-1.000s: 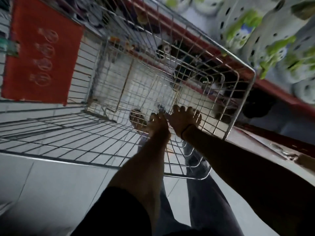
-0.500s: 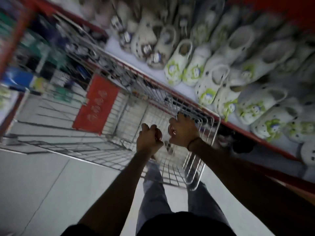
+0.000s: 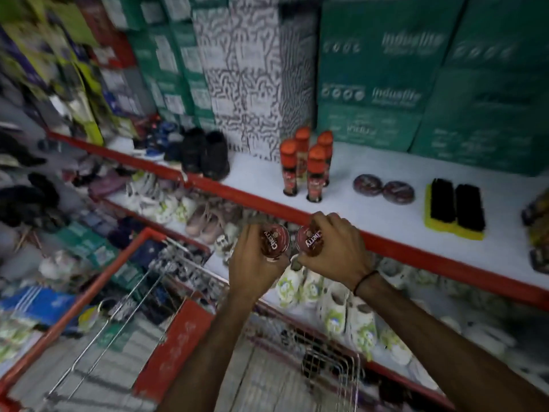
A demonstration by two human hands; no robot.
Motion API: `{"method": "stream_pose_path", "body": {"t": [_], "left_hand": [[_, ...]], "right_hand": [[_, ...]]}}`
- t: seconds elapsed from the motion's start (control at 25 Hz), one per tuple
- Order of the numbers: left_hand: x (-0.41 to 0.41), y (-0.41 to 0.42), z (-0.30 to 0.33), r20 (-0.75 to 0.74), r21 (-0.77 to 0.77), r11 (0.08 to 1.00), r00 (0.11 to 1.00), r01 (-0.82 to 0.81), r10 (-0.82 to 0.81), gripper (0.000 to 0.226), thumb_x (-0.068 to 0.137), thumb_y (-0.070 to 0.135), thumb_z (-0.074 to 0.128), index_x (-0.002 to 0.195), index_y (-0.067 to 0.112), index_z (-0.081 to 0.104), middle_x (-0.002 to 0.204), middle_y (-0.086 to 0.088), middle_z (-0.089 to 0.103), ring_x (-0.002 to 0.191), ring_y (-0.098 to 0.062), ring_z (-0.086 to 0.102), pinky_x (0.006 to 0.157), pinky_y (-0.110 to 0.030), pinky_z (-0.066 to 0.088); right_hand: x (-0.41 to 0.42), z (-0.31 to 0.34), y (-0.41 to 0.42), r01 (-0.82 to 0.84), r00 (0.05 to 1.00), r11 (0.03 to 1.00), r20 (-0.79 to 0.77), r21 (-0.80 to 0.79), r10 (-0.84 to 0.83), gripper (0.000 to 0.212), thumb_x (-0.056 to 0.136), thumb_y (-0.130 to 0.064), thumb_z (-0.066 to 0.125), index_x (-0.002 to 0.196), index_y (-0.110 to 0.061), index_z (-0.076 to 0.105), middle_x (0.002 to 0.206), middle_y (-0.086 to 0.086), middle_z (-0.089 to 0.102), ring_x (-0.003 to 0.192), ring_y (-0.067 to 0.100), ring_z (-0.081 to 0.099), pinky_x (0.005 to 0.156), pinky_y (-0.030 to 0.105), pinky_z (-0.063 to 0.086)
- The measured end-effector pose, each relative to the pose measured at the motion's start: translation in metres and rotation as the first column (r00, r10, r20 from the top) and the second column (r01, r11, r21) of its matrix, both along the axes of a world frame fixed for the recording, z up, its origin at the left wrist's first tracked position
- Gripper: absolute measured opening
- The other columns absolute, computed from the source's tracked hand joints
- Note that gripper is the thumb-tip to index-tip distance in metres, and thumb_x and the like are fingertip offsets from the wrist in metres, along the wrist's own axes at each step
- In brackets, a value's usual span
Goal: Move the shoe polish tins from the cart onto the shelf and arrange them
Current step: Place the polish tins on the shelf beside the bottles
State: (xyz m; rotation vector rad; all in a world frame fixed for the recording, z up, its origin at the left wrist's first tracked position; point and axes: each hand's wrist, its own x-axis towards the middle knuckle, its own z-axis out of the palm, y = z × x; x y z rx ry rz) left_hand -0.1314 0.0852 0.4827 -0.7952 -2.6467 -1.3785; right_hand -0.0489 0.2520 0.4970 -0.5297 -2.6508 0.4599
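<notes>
My left hand [image 3: 255, 263] grips a round dark-red shoe polish tin [image 3: 274, 240], and my right hand [image 3: 332, 248] grips a second tin [image 3: 309, 241] beside it. Both are raised just below the red front edge of the white shelf [image 3: 386, 215]. Two more polish tins [image 3: 367, 184] [image 3: 398, 192] lie flat on that shelf, to the right of several orange-capped polish bottles [image 3: 307, 165]. The wire cart [image 3: 148, 337] with its red panel is below my arms, at lower left.
Two black brushes [image 3: 454, 206] on a yellow base lie right of the tins. Black shoes [image 3: 206, 154] stand at the shelf's left. Green and patterned boxes [image 3: 386, 84] are stacked behind. White clogs [image 3: 341, 310] fill the lower shelf.
Both hands have come up out of the cart, each with a tin, to the upper shelf's front edge. My view has swung up from the cart to the shelf.
</notes>
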Motion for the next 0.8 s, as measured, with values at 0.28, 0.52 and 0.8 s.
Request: {"method": "stream_pose_path", "body": {"t": [0.28,0.52,0.8], "left_hand": [[0.003,0.119,0.037,-0.152,-0.001,0.957,0.946,0.290,-0.286,0.055,0.064,0.035,0.077,0.114,0.017,0.061,0.114,-0.004,0.066,0.104,-0.024,0.062,0.085,-0.036,0.053],[-0.007,0.191,0.026,-0.133,-0.309,0.876,0.895,0.370,-0.425,0.030,0.071,0.019,0.073,0.100,0.012,0.066,0.107,-0.013,0.072,0.097,-0.035,0.069,0.080,-0.040,0.056],[-0.025,0.221,0.031,-0.241,-0.376,0.840,0.834,0.391,-0.496,0.034,0.082,0.020,0.065,0.114,0.022,0.075,0.134,-0.012,0.064,0.119,-0.035,0.062,0.099,-0.046,0.054]], "right_hand": [[0.035,0.046,0.094,0.257,0.966,0.963,-0.059,0.083,-0.253,0.065,0.055,-0.063,0.076,0.101,-0.019,0.061,0.099,0.005,0.069,0.094,0.031,0.064,0.079,0.039,0.051],[0.047,0.039,0.135,0.339,0.913,0.914,0.153,0.224,-0.377,0.045,0.072,-0.058,0.065,0.099,-0.022,0.068,0.099,0.011,0.073,0.101,0.034,0.063,0.085,0.043,0.045],[0.044,0.034,0.167,0.269,0.921,0.921,0.205,0.282,-0.331,0.043,0.078,-0.064,0.056,0.105,-0.035,0.072,0.113,-0.001,0.070,0.110,0.029,0.058,0.087,0.044,0.041]]}}
